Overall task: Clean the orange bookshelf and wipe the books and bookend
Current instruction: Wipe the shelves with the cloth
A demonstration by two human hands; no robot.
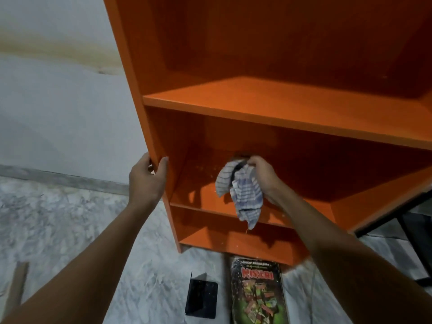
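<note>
Marble floor [70,218] | orange bookshelf [268,108] apparently mid-wipe | left hand [146,181] gripping its side | right hand [264,174] clutching striped cloth [243,192] inside | book [257,293], bookend [202,298] likely unwiped

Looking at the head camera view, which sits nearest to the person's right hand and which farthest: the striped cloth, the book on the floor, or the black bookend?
1. Striped cloth: gripped in the right hand, inside the orange bookshelf.
2. Book: flat on the floor, below that hand.
3. Black bookend: on the floor too, off to the book's left.
</note>
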